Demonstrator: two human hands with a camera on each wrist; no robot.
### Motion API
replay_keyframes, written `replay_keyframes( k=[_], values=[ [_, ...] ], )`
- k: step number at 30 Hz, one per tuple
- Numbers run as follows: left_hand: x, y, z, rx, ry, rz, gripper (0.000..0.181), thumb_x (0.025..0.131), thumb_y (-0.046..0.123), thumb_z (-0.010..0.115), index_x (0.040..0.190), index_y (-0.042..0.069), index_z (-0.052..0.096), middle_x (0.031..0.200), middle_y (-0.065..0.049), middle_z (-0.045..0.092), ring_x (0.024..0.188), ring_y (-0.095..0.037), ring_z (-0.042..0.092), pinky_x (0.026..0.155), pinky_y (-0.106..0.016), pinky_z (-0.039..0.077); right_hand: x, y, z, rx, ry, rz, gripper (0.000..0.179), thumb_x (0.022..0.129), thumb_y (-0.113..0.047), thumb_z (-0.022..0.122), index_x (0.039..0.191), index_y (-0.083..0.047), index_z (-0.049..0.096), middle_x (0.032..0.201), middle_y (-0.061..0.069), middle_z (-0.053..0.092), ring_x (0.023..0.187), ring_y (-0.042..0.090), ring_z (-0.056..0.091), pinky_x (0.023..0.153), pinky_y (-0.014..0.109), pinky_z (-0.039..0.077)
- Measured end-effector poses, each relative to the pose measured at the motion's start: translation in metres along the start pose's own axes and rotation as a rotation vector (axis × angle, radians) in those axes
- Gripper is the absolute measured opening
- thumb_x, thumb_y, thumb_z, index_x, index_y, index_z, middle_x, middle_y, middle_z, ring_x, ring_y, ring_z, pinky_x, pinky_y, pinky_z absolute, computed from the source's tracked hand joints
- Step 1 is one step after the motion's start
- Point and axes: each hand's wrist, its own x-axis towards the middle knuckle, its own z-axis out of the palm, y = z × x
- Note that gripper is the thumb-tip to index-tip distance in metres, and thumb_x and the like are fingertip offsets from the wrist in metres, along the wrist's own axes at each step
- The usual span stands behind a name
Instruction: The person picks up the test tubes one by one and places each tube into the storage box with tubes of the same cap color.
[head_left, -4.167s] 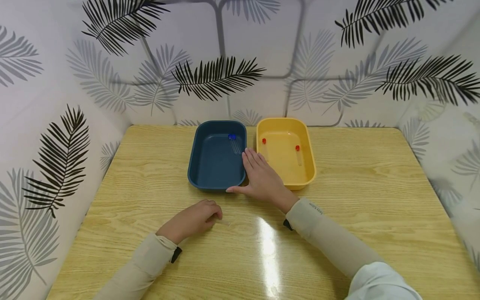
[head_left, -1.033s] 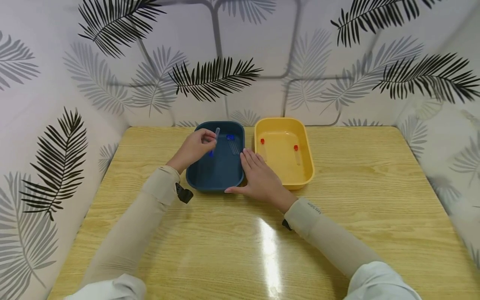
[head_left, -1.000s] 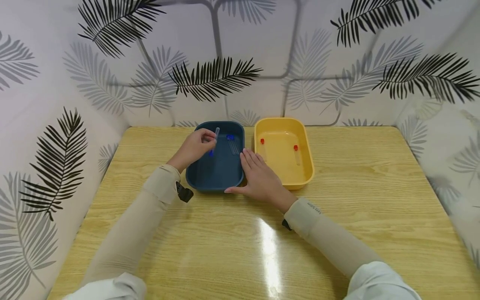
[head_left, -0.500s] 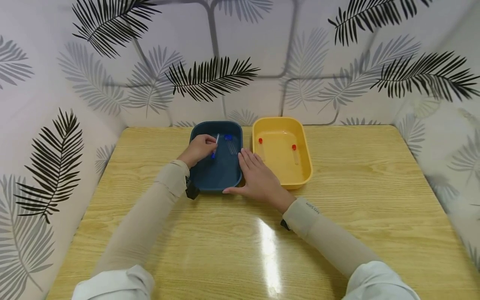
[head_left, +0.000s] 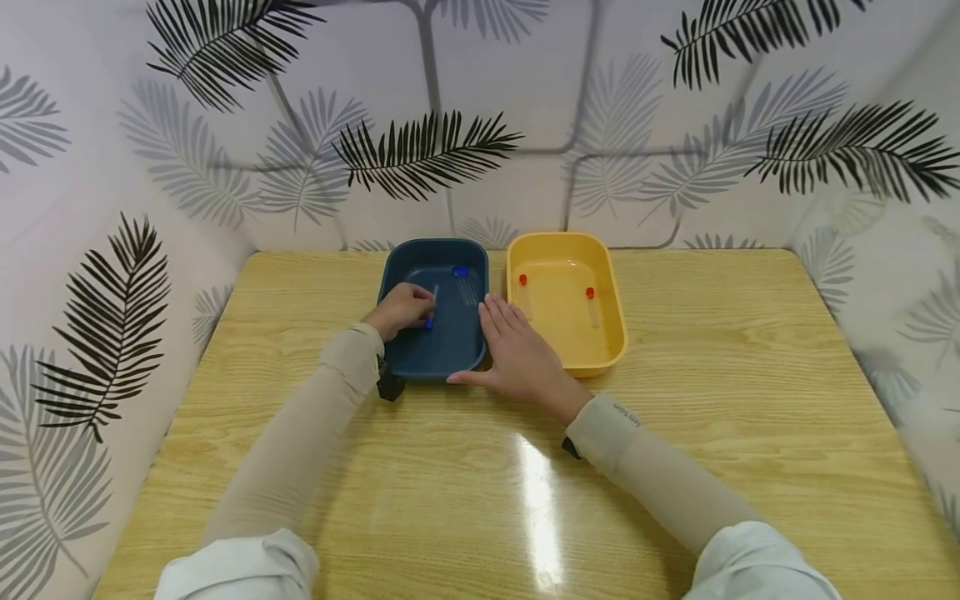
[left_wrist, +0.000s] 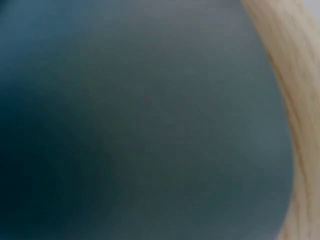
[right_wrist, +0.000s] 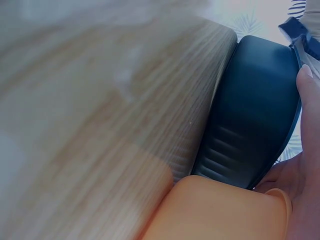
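In the head view my left hand [head_left: 402, 310] reaches into the dark blue tray [head_left: 457, 354] and pinches a clear test tube [head_left: 436, 293] with a blue cap. The tube is low near the tray floor, and the fingers partly hide it. More blue-capped test tubes [head_left: 467, 290] lie together at the tray's right side. My right hand [head_left: 520, 354] rests with straight fingers on the blue tray's right rim, its thumb at the front corner. The right wrist view shows the thumb [right_wrist: 309, 85] on that rim. Only the blurred tray wall [left_wrist: 175, 125] fills most of the left wrist view.
A yellow tray [head_left: 609, 354] stands just right of the blue one. In it lie two red-capped test tubes, one at the left [head_left: 523, 282] and one at the right [head_left: 591, 302]. Both trays stand near the back of the wooden table [head_left: 712, 358], before a leaf-patterned backdrop.
My left hand picked up the clear tube from the table in front and carried it into the blue tray. Over the last second it lowered the tube. The right hand stayed in place.
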Motion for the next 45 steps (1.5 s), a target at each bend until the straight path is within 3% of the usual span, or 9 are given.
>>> replay_keyframes(
  k=[9,17,32,40,45],
  values=[
    [0.0057,-0.0031,0.0021,-0.099,0.025,-0.088,0.033,0.096,0.009,0.049,0.126,-0.003,0.051,0.111,-0.014,0.056,0.097,-0.02,0.056,0.084,-0.031,0.05,0.0005,0.0,0.0016,0.0,0.004,-0.003,0.119,0.069,-0.089,0.023,0.148,-0.001,0.014,0.154,0.014,0.01,0.141,0.022,0.001,0.112,0.036,0.001],
    [0.0085,-0.0021,0.0019,-0.157,0.025,-0.119,0.033,0.096,0.008,0.049,0.126,-0.003,0.051,0.11,-0.014,0.056,0.093,-0.018,0.056,0.083,-0.029,0.05,0.0001,0.0004,0.0011,0.004,0.005,0.005,0.119,0.068,-0.089,0.024,0.148,-0.001,0.014,0.154,0.014,0.01,0.141,0.022,0.001,0.112,0.036,0.0],
    [0.0085,-0.0026,0.0024,-0.173,0.021,-0.113,0.035,0.096,0.009,0.048,0.128,-0.005,0.05,0.119,-0.017,0.055,0.104,-0.022,0.055,0.087,-0.03,0.049,0.0002,-0.0001,-0.0013,0.009,-0.008,0.009,0.119,0.069,-0.089,0.025,0.148,-0.001,0.013,0.154,0.014,0.009,0.141,0.022,0.001,0.112,0.037,0.001],
    [0.009,-0.0023,0.0023,-0.213,0.026,-0.116,0.033,0.093,0.008,0.049,0.123,-0.007,0.051,0.106,-0.014,0.057,0.086,-0.016,0.059,0.08,-0.026,0.051,-0.0008,-0.0015,-0.004,0.004,-0.004,0.005,0.119,0.069,-0.089,0.025,0.148,-0.001,0.014,0.153,0.015,0.012,0.141,0.023,0.003,0.112,0.037,0.003],
    [0.01,-0.0034,0.0029,-0.235,0.021,-0.108,0.034,0.092,0.007,0.049,0.123,-0.008,0.05,0.104,-0.013,0.055,0.085,-0.016,0.058,0.08,-0.026,0.051,-0.0007,-0.0018,-0.0043,0.006,-0.02,0.012,0.119,0.069,-0.089,0.025,0.148,-0.001,0.013,0.154,0.014,0.009,0.141,0.022,0.002,0.112,0.037,0.002]
  ],
)
